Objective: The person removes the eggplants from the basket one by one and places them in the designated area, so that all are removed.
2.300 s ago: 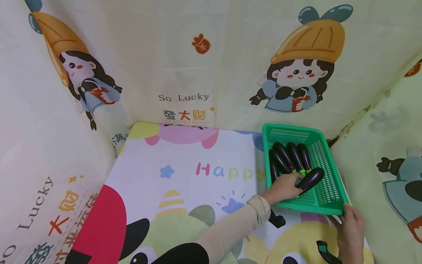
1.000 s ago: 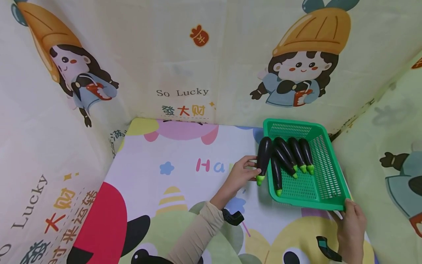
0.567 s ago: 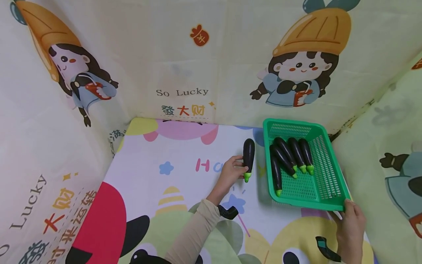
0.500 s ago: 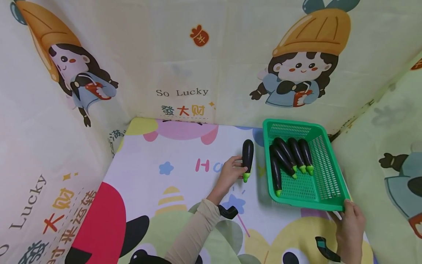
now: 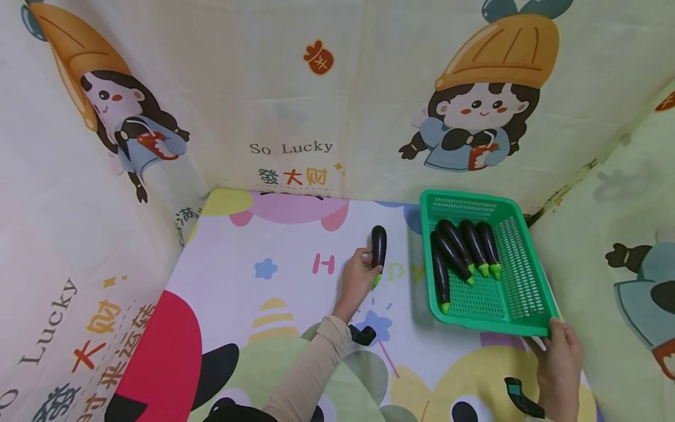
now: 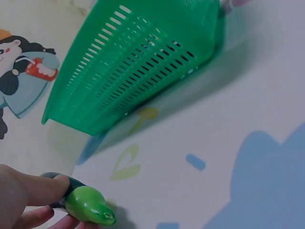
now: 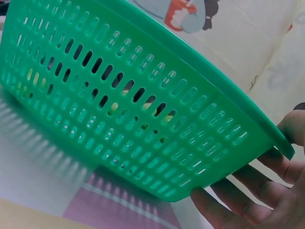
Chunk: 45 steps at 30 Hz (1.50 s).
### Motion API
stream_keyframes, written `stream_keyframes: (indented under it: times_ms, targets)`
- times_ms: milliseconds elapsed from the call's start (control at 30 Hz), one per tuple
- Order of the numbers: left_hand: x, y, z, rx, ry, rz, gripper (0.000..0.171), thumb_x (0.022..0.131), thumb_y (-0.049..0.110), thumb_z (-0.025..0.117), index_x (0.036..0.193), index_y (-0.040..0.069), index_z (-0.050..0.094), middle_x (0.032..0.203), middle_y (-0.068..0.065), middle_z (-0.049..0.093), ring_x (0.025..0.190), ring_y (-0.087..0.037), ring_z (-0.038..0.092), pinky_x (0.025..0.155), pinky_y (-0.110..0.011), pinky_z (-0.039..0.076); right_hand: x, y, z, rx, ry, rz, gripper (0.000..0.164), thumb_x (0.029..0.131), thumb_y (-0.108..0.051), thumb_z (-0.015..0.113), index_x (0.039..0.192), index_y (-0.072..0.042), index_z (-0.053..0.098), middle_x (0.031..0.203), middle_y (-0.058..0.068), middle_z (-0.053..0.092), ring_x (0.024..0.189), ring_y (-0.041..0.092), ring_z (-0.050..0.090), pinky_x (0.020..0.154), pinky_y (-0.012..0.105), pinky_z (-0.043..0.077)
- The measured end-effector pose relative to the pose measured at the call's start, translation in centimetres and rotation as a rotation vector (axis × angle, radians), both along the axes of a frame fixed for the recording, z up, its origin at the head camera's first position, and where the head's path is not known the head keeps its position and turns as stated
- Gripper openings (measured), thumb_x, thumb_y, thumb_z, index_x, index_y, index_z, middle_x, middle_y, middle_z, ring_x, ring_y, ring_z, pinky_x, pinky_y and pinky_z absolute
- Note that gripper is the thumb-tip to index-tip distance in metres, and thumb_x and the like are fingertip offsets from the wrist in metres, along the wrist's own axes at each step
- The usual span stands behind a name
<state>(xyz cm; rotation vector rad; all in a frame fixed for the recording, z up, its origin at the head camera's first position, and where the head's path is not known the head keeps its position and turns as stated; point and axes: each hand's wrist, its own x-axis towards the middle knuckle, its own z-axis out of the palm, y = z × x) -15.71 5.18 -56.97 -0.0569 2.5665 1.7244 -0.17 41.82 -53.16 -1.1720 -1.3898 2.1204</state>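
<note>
My left hand pinches a dark purple eggplant near its green cap, low over the tablecloth and left of the basket. In the left wrist view the thumb lies along the eggplant's green end, with fingers on the other side. My right hand grips the near right corner of the green plastic basket. Seen from the right wrist, the thumb is at the rim and the fingers spread under the corner. Several eggplants lie inside the basket, green caps toward me.
A printed tablecloth covers the table, with cartoon shapes and letters. Pale printed cloth walls rise at the back and on both sides. The basket stands close to the back right corner.
My left hand reached into the basket, lifted out one eggplant and carried it left over the rim, then lower and further left. My right hand has stayed on the basket's corner.
</note>
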Motion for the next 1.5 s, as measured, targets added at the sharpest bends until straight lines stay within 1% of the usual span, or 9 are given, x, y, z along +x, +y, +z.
stream_keyframes:
  times_ms: [167,433,700,800,967,1067,1267,1367,1500]
  targets:
    - [0.0,-0.3,-0.1,-0.108,0.031,-0.010,0.046,0.092,0.015,0.080,0.133,0.004,0.062,0.100,-0.011,0.072,0.089,-0.021,0.066,0.074,-0.030,0.050,0.1,0.0,0.1,-0.009,-0.005,0.011,0.021,0.107,-0.030,0.059,0.105,-0.011,0.067,0.110,-0.008,0.064,0.085,0.004,0.072,0.061,0.026,0.060]
    - [-0.1,-0.2,-0.4,-0.168,0.009,-0.048,0.048,0.095,0.017,0.077,0.137,0.002,0.058,0.102,-0.012,0.068,0.089,-0.020,0.062,0.074,-0.031,0.051,0.1,0.1,0.1,-0.034,0.024,-0.002,0.019,0.105,-0.027,0.062,0.106,-0.010,0.068,0.113,-0.006,0.062,0.087,0.005,0.072,0.062,0.028,0.061]
    - [0.8,-0.2,-0.7,-0.280,0.030,-0.073,0.051,0.097,0.018,0.075,0.139,-0.003,0.053,0.116,-0.022,0.067,0.098,-0.033,0.068,0.082,-0.045,0.056,1.2,0.0,-0.7,-0.095,-0.019,-0.010,0.016,0.106,-0.029,0.061,0.109,-0.016,0.070,0.101,-0.010,0.068,0.078,0.008,0.072,0.058,0.031,0.060]
    - [1.1,-0.3,-0.6,-0.367,0.058,-0.094,0.054,0.098,0.022,0.074,0.141,-0.003,0.051,0.121,-0.022,0.065,0.102,-0.035,0.067,0.086,-0.047,0.057,1.5,0.0,-0.9,-0.116,-0.006,-0.026,0.016,0.106,-0.028,0.062,0.110,-0.016,0.072,0.097,-0.008,0.069,0.076,0.009,0.072,0.058,0.031,0.060]
    - [1.0,-0.2,0.4,-0.507,0.177,-0.128,0.062,0.099,0.028,0.073,0.149,0.002,0.047,0.134,-0.021,0.059,0.117,-0.037,0.058,0.095,-0.048,0.053,1.4,0.2,-0.8,-0.109,0.050,-0.009,0.017,0.105,-0.027,0.063,0.113,-0.015,0.072,0.096,-0.007,0.073,0.076,0.010,0.073,0.058,0.032,0.061]
    - [0.8,-0.1,1.5,-0.550,0.244,-0.183,0.063,0.100,0.033,0.072,0.152,0.007,0.046,0.141,-0.017,0.057,0.125,-0.035,0.054,0.099,-0.048,0.051,1.1,0.2,-0.6,-0.107,0.076,0.014,0.018,0.106,-0.026,0.062,0.114,-0.015,0.073,0.094,-0.006,0.075,0.077,0.011,0.074,0.058,0.033,0.061]
    - [0.4,0.1,3.8,-0.619,0.370,-0.359,0.060,0.103,0.041,0.065,0.154,0.018,0.044,0.143,-0.007,0.053,0.132,-0.027,0.051,0.101,-0.045,0.049,0.4,0.1,-0.2,-0.101,0.126,0.076,0.020,0.107,-0.026,0.059,0.117,-0.013,0.072,0.098,-0.004,0.074,0.083,0.011,0.074,0.060,0.033,0.062]
    - [0.1,0.2,5.2,-0.652,0.459,-0.436,0.058,0.103,0.040,0.066,0.153,0.017,0.046,0.141,-0.006,0.056,0.130,-0.026,0.054,0.100,-0.043,0.052,0.2,0.1,0.1,-0.091,0.122,0.102,0.022,0.107,-0.027,0.059,0.120,-0.013,0.070,0.100,-0.005,0.074,0.086,0.010,0.074,0.061,0.032,0.062]
    - [-0.3,0.8,7.0,-0.712,0.569,-0.576,0.056,0.103,0.041,0.064,0.151,0.017,0.049,0.142,-0.006,0.058,0.129,-0.025,0.057,0.099,-0.042,0.054,0.0,0.3,0.2,-0.098,0.099,0.093,0.021,0.106,-0.029,0.061,0.121,-0.016,0.071,0.101,-0.006,0.075,0.086,0.009,0.073,0.060,0.032,0.061]
